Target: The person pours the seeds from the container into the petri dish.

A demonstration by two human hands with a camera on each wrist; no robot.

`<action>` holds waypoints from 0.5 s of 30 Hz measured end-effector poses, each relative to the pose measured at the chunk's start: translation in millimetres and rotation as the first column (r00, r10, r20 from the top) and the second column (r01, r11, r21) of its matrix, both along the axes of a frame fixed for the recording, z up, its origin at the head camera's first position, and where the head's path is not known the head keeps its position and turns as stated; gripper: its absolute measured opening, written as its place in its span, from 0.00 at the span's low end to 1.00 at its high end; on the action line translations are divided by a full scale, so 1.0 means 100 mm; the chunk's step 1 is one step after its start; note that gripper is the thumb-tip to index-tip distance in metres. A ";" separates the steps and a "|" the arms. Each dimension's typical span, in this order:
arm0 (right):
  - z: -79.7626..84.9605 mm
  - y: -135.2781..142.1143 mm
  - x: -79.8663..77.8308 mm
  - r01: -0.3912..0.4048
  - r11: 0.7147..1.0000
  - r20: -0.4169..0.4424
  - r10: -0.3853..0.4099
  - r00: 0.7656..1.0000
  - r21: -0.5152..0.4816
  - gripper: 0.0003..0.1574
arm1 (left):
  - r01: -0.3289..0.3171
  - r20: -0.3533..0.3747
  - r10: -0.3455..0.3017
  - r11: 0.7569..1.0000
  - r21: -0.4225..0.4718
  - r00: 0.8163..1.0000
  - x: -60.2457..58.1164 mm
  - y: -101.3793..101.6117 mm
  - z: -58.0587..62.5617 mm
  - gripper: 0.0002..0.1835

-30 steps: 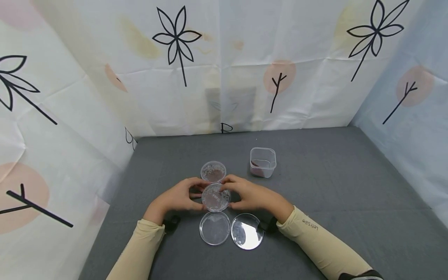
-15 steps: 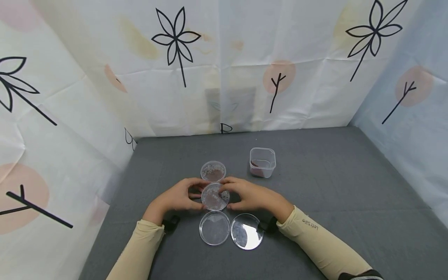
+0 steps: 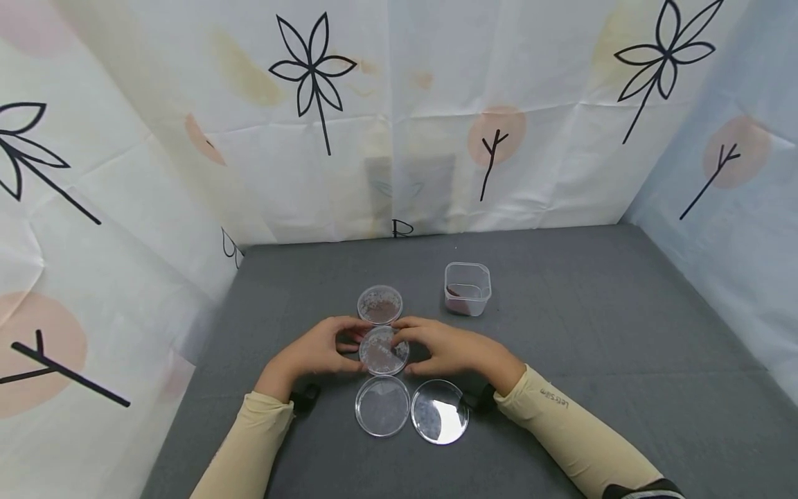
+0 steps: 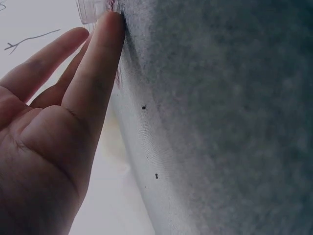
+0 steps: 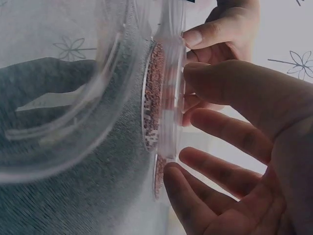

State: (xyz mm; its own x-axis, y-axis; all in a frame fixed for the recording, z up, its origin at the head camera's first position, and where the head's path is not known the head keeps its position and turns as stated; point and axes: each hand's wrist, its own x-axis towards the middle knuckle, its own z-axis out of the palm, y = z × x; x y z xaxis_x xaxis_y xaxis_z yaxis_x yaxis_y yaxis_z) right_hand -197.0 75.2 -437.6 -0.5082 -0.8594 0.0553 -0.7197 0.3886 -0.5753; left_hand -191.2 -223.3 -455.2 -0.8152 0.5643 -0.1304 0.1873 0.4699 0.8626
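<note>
A round clear petri dish (image 3: 382, 352) with reddish-brown granules in it lies between my two hands, a lid over it. My left hand (image 3: 318, 348) grips its left edge, thumb at the near side and fingers at the far side. From the right, my right hand (image 3: 451, 350) holds the same dish, with the thumb near and the forefinger over the top. In the right wrist view the granules (image 5: 154, 93) form a layer under the clear lid. Behind it stands a second petri dish (image 3: 379, 303) with similar granules.
Nearer the body lie a clear petri dish (image 3: 382, 407) and, right of it, a shiny clear round dish or lid (image 3: 439, 412). A square plastic tub (image 3: 467, 287) with some reddish granules stands at the back right. Patterned cloth (image 3: 430, 90) hangs behind the grey table (image 3: 592, 298).
Almost nothing has moved. Both hands stay on the middle petri dish, with only a slight shift of the right forefinger over its top.
</note>
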 end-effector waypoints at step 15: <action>0.31 0.34 -0.03 0.141 0.986 -0.026 -0.143 0.989 -0.084 0.24 | -0.025 -0.030 0.022 0.996 -0.085 0.999 0.06 -0.02 0.08 0.43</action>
State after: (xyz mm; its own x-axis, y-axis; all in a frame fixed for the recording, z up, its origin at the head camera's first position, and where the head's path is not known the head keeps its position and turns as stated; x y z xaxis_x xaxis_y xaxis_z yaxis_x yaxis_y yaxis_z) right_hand -199.9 109.1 -406.4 -0.6217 -0.7706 0.1405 -0.6792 0.4411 -0.5866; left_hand -185.0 -225.5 -446.9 -0.8322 0.5328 -0.1534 0.1994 0.5458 0.8138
